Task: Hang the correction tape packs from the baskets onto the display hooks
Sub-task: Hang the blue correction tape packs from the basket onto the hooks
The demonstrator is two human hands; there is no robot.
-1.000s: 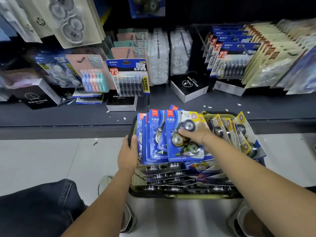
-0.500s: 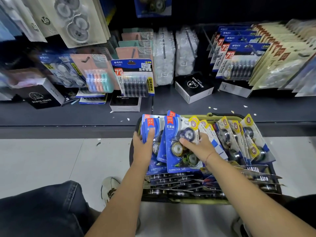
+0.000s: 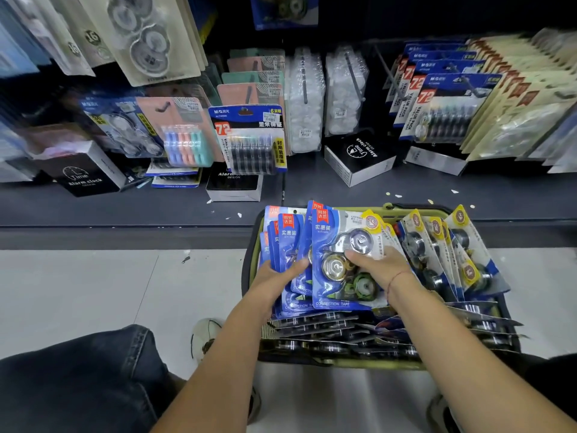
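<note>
Both forearms are bare as far as the view shows them. A thin red thread [image 3: 394,278] circles the wrist of the right hand [image 3: 381,264]. Dark blue denim jeans [image 3: 78,385] with stitched seams cover the left leg. The left shoe [image 3: 206,335] is pale with dark markings; the right shoe [image 3: 440,414] is pale too.

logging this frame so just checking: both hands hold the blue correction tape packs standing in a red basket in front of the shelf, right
Not quite: the basket is olive green, not red, as the head view shows. The rest holds: the left hand and the right hand both hold the blue correction tape packs standing in it, in front of the shelf.
</note>
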